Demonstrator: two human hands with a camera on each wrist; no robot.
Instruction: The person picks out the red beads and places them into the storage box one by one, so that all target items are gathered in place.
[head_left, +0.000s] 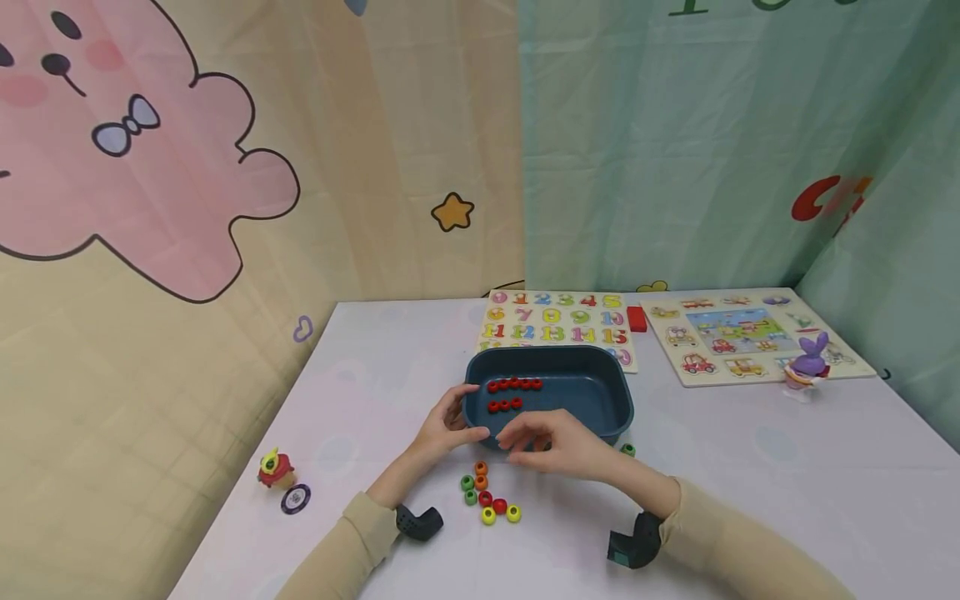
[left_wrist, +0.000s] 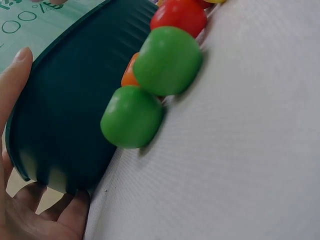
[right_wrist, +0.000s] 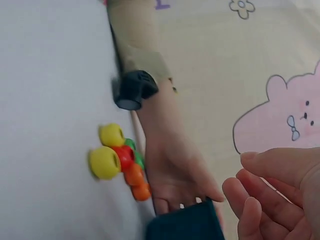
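A dark blue plastic basin (head_left: 585,392) holds two rows of red beads (head_left: 514,383). My left hand (head_left: 446,425) grips its left end, thumb at the near rim and fingers around the outer wall, as the left wrist view shows. My right hand (head_left: 555,442) hovers over the basin's near rim, fingers loosely bent and thumb apart; no bead shows between them in the right wrist view. On the table below lie loose beads: orange beads (head_left: 481,482), green beads (left_wrist: 167,61), red beads (head_left: 499,506) and yellow beads (right_wrist: 104,162).
Behind the basin lies a number puzzle board (head_left: 555,317), with a red block (head_left: 637,319) beside it. A vehicle puzzle board (head_left: 742,333) and a purple rabbit toy (head_left: 811,357) are at right. A small toy (head_left: 276,469) and a round chip (head_left: 296,499) stand left. Another green bead (head_left: 627,450) lies by the basin's right corner.
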